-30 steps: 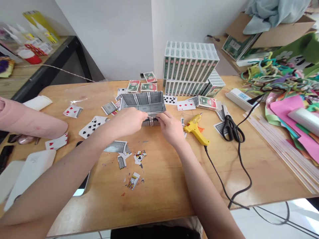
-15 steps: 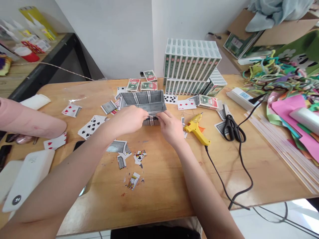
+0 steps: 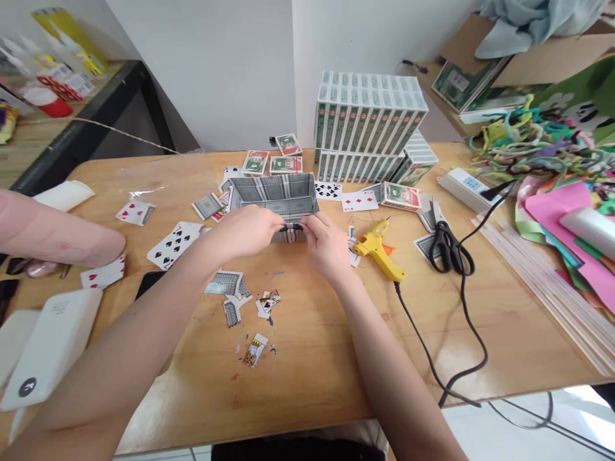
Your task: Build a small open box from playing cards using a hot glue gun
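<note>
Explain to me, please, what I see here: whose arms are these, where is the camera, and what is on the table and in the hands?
There is no machine here: the two bare arms belong to a person. The view comes from a camera worn on that person's head, looking forward and down.

The left hand and right hand pinch the near edge of an open box, whose walls look like playing cards. A small dark detail shows between the fingers; I cannot tell what it is.

On the wooden table, a yellow glue gun and black scissors lie to the right. Stacked card packs stand behind, and cut card pieces lie in front.
</note>
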Motion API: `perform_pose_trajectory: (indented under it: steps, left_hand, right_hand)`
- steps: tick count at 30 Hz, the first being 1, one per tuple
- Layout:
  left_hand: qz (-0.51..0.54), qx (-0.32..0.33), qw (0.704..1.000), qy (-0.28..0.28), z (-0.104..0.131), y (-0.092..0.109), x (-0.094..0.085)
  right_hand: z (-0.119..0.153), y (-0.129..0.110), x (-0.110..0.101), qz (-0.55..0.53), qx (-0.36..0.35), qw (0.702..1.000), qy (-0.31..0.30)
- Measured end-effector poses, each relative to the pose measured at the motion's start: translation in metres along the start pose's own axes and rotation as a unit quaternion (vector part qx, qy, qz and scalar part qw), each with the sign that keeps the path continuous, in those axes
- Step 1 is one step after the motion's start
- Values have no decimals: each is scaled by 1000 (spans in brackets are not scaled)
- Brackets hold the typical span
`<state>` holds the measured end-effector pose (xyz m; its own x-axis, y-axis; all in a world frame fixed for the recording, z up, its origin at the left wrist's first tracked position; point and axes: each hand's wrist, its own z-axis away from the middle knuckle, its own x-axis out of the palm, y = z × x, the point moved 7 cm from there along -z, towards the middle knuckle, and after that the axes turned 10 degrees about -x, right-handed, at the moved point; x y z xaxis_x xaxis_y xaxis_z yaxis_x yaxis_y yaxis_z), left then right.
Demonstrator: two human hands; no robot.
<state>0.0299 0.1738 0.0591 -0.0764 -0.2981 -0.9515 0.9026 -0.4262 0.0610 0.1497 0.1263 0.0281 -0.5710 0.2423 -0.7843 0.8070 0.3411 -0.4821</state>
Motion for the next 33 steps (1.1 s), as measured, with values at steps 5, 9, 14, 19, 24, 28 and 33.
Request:
perform_pose_trajectory:
  steps: [5,9,14,19,24,28,33]
  left_hand:
    - [15,7,1000,-6,2,0,-3]
    - [24,-1,1000,-6,3,0,-1]
    - [-3,2,1000,-14,3,7,5]
    - [56,9,998,-5,13,-16,-18]
    - [102,-40,993,35,24,-50,-49]
    - [100,6,995,22,17,-30,-39]
    - [-20,52,998,27,-1,6,-28]
  right_hand:
    - [0,1,0,-3,-14,1000,-25]
    - [-1,-2,-2,7,-19,997,-79]
    - [0,-3,-4,-5,4,997,-78]
    - [3,-8,-22,-64,10,998,-19]
    - [14,-6,-57,-84,34,994,65]
    - [30,2,-65,-103,73,988,84]
    - [51,10,-56,-124,113,985,39]
